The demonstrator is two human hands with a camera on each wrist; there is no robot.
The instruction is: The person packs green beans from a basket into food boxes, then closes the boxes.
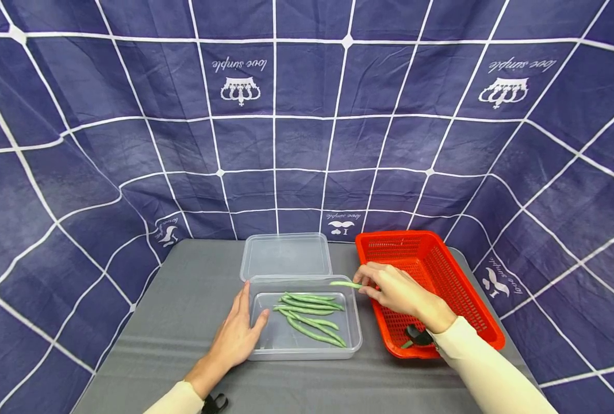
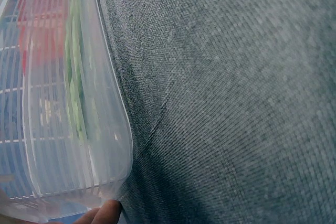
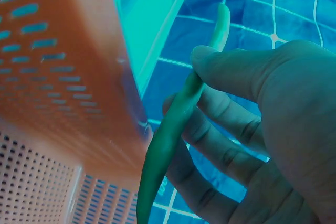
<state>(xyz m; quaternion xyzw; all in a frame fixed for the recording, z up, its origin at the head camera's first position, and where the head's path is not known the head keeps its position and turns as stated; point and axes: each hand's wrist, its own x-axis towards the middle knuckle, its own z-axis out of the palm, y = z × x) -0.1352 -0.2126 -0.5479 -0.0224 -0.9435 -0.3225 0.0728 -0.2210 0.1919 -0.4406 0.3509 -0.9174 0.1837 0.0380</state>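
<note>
Green bean [image 1: 344,284] in the head view: its free end reaches over the right side of the clear container [image 1: 307,355], pinched by the right grip [image 1: 392,286] beside the red basket [image 1: 469,290]. Inside lie more beans [image 1: 307,311]; lowering this one level alongside them should keep the layer tidy. Straight-fingered, the left grip [image 1: 237,333] rests at the left wall, useful for steadying.

Left wrist view: a fingertip shows at the container's corner.

Right wrist view: thumb and fingers pinch the bean; light pressure should avoid bruising.
</note>
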